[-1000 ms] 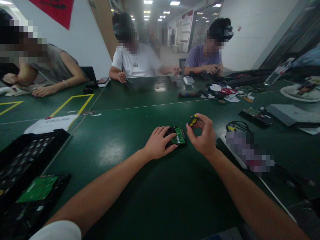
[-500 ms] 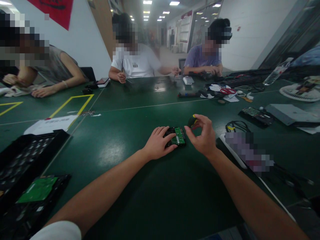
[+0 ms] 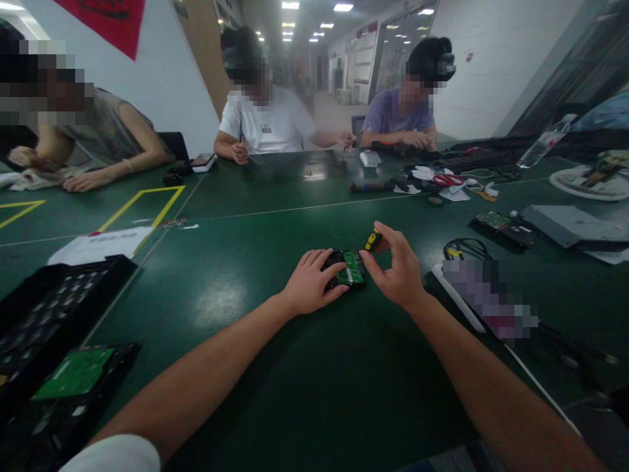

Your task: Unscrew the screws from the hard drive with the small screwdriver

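A hard drive with a green circuit board (image 3: 350, 269) lies face up on the green table (image 3: 275, 367). My left hand (image 3: 310, 282) rests flat on the drive's left side, fingers spread, pressing it down. My right hand (image 3: 399, 270) is just right of the drive, fingers pinched round a small black and yellow screwdriver (image 3: 372, 240) whose handle sticks up above the board's far right corner.
Three other people sit along the far and left edges. A black tray (image 3: 54, 308) with another green board (image 3: 73, 372) lies at the left. Cables (image 3: 464, 249), a board (image 3: 501, 226), a grey box (image 3: 570, 226) and red scissors (image 3: 448, 179) lie to the right.
My right hand has dropped slightly and shifted left toward the drive, with the screwdriver handle now lower and closer to the board. My left hand has stayed put.
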`<state>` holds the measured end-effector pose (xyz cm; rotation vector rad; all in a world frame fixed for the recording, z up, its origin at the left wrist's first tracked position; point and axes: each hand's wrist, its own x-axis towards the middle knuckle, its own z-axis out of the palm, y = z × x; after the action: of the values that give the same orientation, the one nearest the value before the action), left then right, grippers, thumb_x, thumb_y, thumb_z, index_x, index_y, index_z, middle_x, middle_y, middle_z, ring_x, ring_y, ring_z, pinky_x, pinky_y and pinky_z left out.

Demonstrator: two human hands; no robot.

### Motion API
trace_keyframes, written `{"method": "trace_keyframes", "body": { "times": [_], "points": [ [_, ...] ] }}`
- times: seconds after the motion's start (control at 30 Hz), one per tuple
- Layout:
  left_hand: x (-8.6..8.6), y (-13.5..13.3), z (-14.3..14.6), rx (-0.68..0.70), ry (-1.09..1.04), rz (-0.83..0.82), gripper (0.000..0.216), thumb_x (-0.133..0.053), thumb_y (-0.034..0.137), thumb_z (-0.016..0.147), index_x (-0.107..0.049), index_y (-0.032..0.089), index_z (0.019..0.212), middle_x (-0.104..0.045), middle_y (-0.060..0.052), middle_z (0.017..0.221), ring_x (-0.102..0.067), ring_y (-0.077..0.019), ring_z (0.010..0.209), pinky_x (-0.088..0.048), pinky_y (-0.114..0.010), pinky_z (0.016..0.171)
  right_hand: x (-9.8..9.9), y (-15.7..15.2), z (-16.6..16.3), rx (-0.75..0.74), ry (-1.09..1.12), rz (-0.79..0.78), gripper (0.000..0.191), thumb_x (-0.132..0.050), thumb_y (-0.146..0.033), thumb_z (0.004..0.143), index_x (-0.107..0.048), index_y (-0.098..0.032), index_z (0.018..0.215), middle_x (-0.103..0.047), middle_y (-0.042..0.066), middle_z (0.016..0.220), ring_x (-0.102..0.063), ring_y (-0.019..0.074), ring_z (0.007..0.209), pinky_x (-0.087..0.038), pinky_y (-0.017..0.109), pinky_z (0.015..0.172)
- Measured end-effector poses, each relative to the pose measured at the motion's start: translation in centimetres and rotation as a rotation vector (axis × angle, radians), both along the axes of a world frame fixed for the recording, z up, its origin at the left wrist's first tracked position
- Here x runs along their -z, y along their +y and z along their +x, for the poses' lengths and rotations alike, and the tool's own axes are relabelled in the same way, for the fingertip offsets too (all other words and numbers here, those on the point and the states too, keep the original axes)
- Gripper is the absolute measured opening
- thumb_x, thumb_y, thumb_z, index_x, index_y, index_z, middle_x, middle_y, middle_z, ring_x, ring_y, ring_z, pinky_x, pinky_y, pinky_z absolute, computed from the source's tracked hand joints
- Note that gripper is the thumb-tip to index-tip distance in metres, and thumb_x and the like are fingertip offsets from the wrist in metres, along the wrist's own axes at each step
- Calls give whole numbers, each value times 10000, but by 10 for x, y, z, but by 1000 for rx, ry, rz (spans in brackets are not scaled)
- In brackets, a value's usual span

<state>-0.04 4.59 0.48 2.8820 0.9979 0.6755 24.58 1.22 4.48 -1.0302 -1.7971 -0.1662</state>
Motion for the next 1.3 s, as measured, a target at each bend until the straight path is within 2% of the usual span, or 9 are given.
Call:
{"method": "trace_keyframes", "body": {
  "times": [0.17, 0.37, 0.6, 0.8, 0.9, 1.0, 1.17, 1.3],
  "points": [
    [1, 0, 1, 4, 0, 7, 570, -578, 611, 1031, -653, 239, 1456, -501, -191, 1595, -476, -401, 1472, -379, -638, 1226, 7, 3, 0, -61, 88, -78, 703, -643, -255, 1007, -341, -336, 1636, -637, 127, 1462, -773, 264, 1035, -682, 501, 958],
    [1, 1, 0, 7, -10, -3, 569, -583, 605, 1030, -648, 240, 1462, -501, -191, 1597, -466, -408, 1477, -383, -649, 1215, 12, 6, 1, 2, 151, -52, 685, -739, -305, 968, -382, -323, 1552, -684, 123, 1379, -791, 240, 887, -716, 469, 820],
    [2, 1, 0, 9, -11, -9, 568, -578, 613, 1031, -648, 250, 1461, -499, -174, 1602, -465, -400, 1477, -382, -645, 1221, 7, 5, -1, -34, 157, -3, 618, -710, -245, 973, -394, -300, 1500, -626, 143, 1471, -799, 244, 1044, -702, 440, 898],
    [0, 1, 0, 8, -9, -12, 572, -580, 612, 1031, -645, 246, 1465, -501, -184, 1600, -462, -404, 1483, -377, -653, 1221, 7, 5, 1, 111, 116, 58, 618, -778, -305, 938, -473, -301, 1476, -676, 97, 1270, -746, 227, 878, -698, 470, 840],
    [1, 1, 0, 10, -13, -10, 575, -590, 607, 1027, -646, 242, 1467, -505, -185, 1599, -466, -406, 1479, -380, -654, 1218, 3, 3, 2, 94, 39, 71, 627, -749, -269, 950, -474, -313, 1511, -674, 95, 1226, -722, 243, 905, -691, 485, 835],
    [1, 1, 0, 9, -22, -11, 561, -613, 592, 1018, -656, 244, 1456, -512, -185, 1596, -478, -405, 1468, -383, -653, 1216, 1, 1, 1, 74, 28, 53, 630, -703, -221, 960, -458, -302, 1535, -667, 114, 1256, -726, 256, 963, -684, 493, 863],
    [2, 2, 0, 11, -12, -2, 574, -592, 598, 1026, -649, 232, 1465, -508, -199, 1593, -475, -406, 1471, -384, -641, 1219, 8, 5, 0, 32, 176, 28, 642, -728, -208, 940, -428, -292, 1502, -629, 127, 1378, -770, 244, 998, -684, 467, 886],
    [1, 2, -1, 6, 3, 1, 584, -576, 613, 1030, -638, 242, 1476, -493, -190, 1606, -464, -401, 1483, -378, -646, 1223, 8, 7, 1, 34, 160, 36, 627, -739, -216, 949, -438, -301, 1493, -631, 116, 1354, -766, 238, 991, -688, 464, 874]
  ]
}}
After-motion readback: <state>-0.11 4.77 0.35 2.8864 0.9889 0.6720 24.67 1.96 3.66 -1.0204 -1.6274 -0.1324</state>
